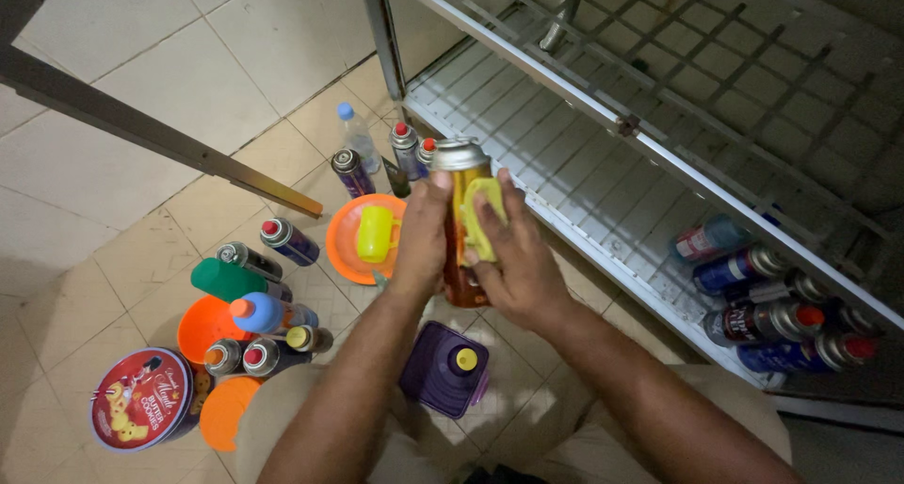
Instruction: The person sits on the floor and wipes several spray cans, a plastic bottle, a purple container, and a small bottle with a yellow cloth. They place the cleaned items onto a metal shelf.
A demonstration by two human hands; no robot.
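Wiping was under way; left hand (421, 244) gripped the can (460, 222) upright; right hand (511, 258) pressed a yellow cloth (482, 218) against it; next, turning the can.

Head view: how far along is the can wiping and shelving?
Done: several cans lie on the lower shelf. In hand: left hand holds a tall spray can, right hand presses a yellow cloth on it. Left: about ten cans on the floor.
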